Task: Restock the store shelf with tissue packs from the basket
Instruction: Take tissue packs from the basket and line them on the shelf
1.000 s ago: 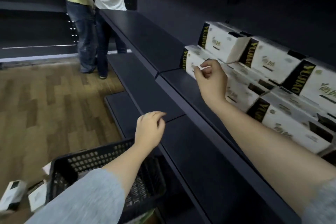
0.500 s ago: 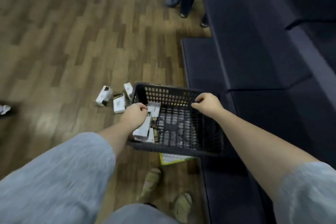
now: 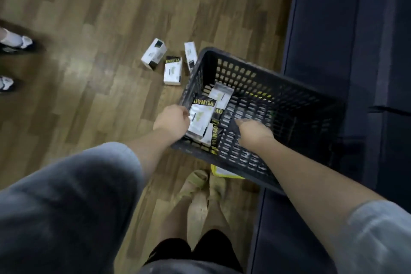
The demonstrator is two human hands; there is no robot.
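The left hand [image 3: 172, 121] reaches into the basket [image 3: 287, 104] at its left wall, fingers curled against the near-left edge of the top tissue pack [image 3: 201, 117]; it appears to grip that pack, though the contact is blurred. The right hand [image 3: 253, 132] reaches over the near wall of the basket just right of the packs. Its fingers point down into the basket and are blurred; whether they are spread or closing cannot be told, and it holds nothing visible.

The top pack lies on a small pile at the basket's left side, with another pack [image 3: 221, 95] just beyond it. The rest of the basket floor shows bare mesh. The basket sits partly on the dark low shelf [image 3: 322, 35] at right.

Three more packs [image 3: 172, 70] lie on the wooden floor just beyond the basket's far-left corner. Another person's shoes [image 3: 13, 42] show at the far left edge.

Judgement: restocking is mid-cycle, at the pick-up step. No stocked packs are in view. The basket pile and perhaps the floor packs remain to be shelved.
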